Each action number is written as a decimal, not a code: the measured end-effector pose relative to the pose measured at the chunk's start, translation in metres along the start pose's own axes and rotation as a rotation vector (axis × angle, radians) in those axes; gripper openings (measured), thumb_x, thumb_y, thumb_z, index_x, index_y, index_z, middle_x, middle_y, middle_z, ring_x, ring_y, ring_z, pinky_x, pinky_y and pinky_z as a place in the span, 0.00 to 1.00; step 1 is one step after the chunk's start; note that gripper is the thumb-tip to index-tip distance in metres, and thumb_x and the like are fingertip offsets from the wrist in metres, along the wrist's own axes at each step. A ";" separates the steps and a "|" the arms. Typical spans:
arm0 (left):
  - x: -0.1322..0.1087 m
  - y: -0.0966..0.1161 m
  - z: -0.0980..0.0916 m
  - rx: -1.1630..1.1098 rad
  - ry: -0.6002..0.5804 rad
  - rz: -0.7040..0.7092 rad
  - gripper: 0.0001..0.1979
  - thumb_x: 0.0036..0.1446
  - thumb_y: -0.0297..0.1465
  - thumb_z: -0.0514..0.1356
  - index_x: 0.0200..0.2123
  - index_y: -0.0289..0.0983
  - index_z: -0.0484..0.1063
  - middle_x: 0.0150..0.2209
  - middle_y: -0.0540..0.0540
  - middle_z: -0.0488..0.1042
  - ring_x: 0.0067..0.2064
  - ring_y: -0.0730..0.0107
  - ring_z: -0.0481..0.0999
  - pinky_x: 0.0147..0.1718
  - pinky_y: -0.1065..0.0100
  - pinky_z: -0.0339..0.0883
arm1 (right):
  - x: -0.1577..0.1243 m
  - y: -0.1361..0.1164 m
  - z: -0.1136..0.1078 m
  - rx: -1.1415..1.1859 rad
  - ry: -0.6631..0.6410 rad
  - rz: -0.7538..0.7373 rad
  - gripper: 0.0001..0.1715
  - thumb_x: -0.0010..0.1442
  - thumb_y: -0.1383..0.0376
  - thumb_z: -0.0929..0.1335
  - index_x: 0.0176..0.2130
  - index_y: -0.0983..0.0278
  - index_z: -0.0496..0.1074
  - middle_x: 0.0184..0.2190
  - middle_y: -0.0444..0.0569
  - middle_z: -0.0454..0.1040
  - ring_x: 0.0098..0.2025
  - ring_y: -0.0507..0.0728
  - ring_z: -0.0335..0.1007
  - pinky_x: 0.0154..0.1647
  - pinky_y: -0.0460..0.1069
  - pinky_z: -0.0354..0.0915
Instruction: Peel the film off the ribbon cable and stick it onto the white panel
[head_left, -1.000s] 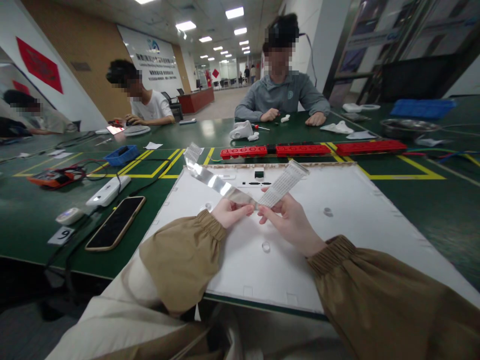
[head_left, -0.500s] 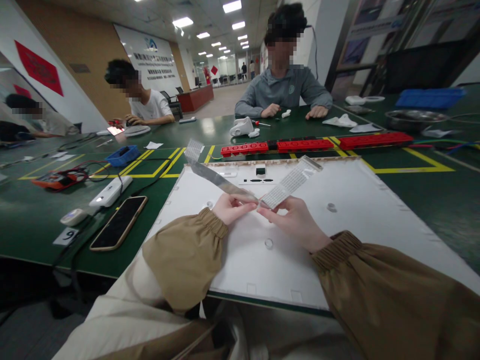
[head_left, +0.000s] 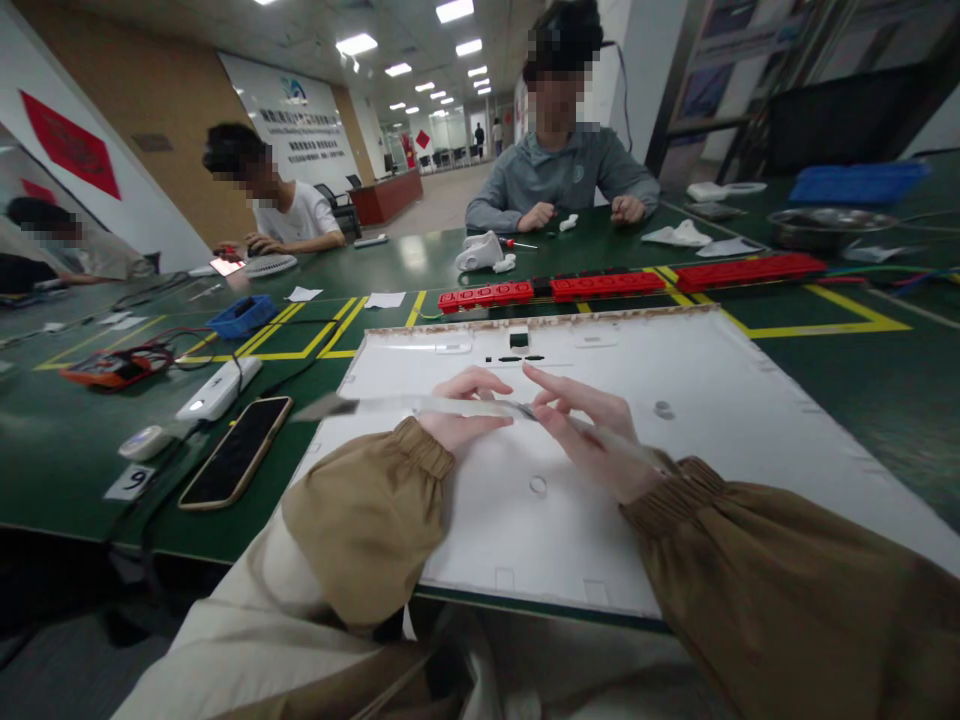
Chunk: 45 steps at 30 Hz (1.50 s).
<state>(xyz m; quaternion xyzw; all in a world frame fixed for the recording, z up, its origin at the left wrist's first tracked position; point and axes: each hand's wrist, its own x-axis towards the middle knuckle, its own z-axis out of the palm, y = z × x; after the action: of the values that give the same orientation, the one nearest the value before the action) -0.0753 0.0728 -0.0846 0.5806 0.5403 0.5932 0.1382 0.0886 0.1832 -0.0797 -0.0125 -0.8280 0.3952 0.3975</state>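
A flat ribbon cable [head_left: 390,405], blurred by motion, stretches sideways across both my hands. My left hand [head_left: 454,415] is open, thumb and fingers apart, and the cable passes through the gap between them. My right hand [head_left: 592,430] pinches the cable's middle by the thumb, its index finger raised; the cable's other end lies back over this hand toward the cuff. Below both hands lies a large white panel [head_left: 487,530] with small slots near its far edge and a little ring [head_left: 538,486] on its surface.
Left of the panel are a phone [head_left: 236,453], a white power strip [head_left: 220,390] and an orange multimeter [head_left: 105,368]. Red strips [head_left: 607,285] run beyond the panel's far edge. A person in grey [head_left: 562,180] sits opposite, near a white device [head_left: 480,252]. Another person [head_left: 289,210] works farther left.
The ribbon cable's two raised ends have swung down and outward, from a V shape to nearly flat. My left fingers have parted from their pinch, and my right index finger has lifted.
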 end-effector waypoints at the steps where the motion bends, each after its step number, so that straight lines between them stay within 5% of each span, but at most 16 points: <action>1: 0.000 0.000 0.000 -0.015 -0.014 -0.036 0.18 0.40 0.34 0.70 0.37 0.35 0.73 0.35 0.45 0.71 0.31 0.74 0.68 0.32 0.70 0.63 | 0.000 0.000 0.000 -0.002 0.009 0.000 0.21 0.61 0.61 0.62 0.53 0.62 0.67 0.31 0.46 0.73 0.28 0.50 0.67 0.29 0.47 0.66; 5: -0.002 -0.003 0.003 -0.134 -0.103 -0.150 0.42 0.36 0.37 0.71 0.56 0.40 0.59 0.45 0.43 0.68 0.28 0.78 0.67 0.30 0.72 0.64 | -0.001 0.000 -0.002 -0.043 0.075 -0.011 0.18 0.63 0.61 0.61 0.50 0.62 0.70 0.33 0.49 0.73 0.30 0.51 0.68 0.32 0.49 0.67; 8: -0.004 -0.006 0.003 -0.266 -0.103 -0.171 0.48 0.37 0.38 0.71 0.60 0.42 0.51 0.47 0.41 0.67 0.33 0.72 0.71 0.34 0.69 0.67 | 0.001 -0.001 -0.002 -0.079 0.134 -0.065 0.15 0.62 0.62 0.63 0.48 0.61 0.71 0.33 0.48 0.73 0.30 0.51 0.68 0.32 0.48 0.67; 14: 0.000 -0.003 -0.001 -0.462 0.043 -0.392 0.33 0.45 0.46 0.64 0.52 0.38 0.63 0.36 0.46 0.70 0.30 0.71 0.72 0.31 0.65 0.72 | 0.006 0.001 0.001 -0.178 0.214 -0.112 0.21 0.55 0.61 0.69 0.49 0.59 0.68 0.36 0.48 0.72 0.31 0.52 0.68 0.35 0.51 0.69; 20: 0.005 0.003 0.001 -0.555 0.159 -0.511 0.24 0.39 0.43 0.68 0.36 0.34 0.68 0.28 0.48 0.71 0.27 0.71 0.71 0.25 0.68 0.71 | 0.006 0.006 0.006 -0.220 0.121 -0.044 0.33 0.54 0.63 0.70 0.56 0.58 0.59 0.45 0.50 0.68 0.32 0.52 0.66 0.37 0.51 0.69; 29: 0.006 0.011 -0.004 -0.430 0.034 -0.606 0.24 0.39 0.44 0.67 0.34 0.32 0.71 0.27 0.45 0.72 0.27 0.70 0.72 0.24 0.71 0.68 | 0.001 0.000 0.003 -0.188 0.039 -0.116 0.15 0.60 0.65 0.64 0.48 0.58 0.69 0.37 0.47 0.71 0.29 0.50 0.65 0.29 0.46 0.67; 32: 0.008 0.027 -0.020 -0.323 0.017 -0.570 0.23 0.43 0.46 0.63 0.35 0.32 0.72 0.27 0.45 0.72 0.25 0.72 0.71 0.23 0.72 0.67 | 0.002 -0.005 0.003 -0.196 0.084 -0.122 0.12 0.59 0.66 0.65 0.44 0.59 0.71 0.35 0.47 0.72 0.28 0.50 0.65 0.27 0.46 0.67; 38: 0.002 0.068 -0.077 -0.072 0.196 -0.313 0.18 0.50 0.40 0.58 0.38 0.33 0.73 0.17 0.52 0.65 0.16 0.77 0.63 0.16 0.73 0.60 | 0.010 -0.015 0.001 -0.208 0.132 -0.088 0.12 0.57 0.67 0.67 0.43 0.59 0.72 0.35 0.47 0.73 0.26 0.49 0.65 0.27 0.47 0.66; 42: -0.014 0.074 -0.109 0.190 0.285 -0.227 0.18 0.46 0.36 0.63 0.41 0.35 0.72 0.20 0.52 0.67 0.18 0.77 0.64 0.17 0.74 0.58 | 0.016 -0.017 0.006 -0.190 -0.018 -0.079 0.11 0.58 0.65 0.66 0.42 0.59 0.71 0.33 0.46 0.72 0.26 0.50 0.66 0.27 0.47 0.66; 45: -0.029 0.063 -0.130 0.379 0.204 -0.244 0.17 0.46 0.37 0.65 0.40 0.36 0.72 0.21 0.51 0.67 0.21 0.76 0.64 0.21 0.74 0.58 | 0.019 -0.012 0.016 -0.249 -0.252 -0.067 0.12 0.59 0.66 0.65 0.44 0.59 0.70 0.35 0.46 0.72 0.28 0.50 0.66 0.27 0.45 0.65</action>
<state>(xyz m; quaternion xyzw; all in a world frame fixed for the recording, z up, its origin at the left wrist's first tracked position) -0.1466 -0.0361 -0.0160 0.4637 0.7191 0.5159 0.0421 0.0682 0.1708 -0.0653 0.0154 -0.9138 0.2745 0.2990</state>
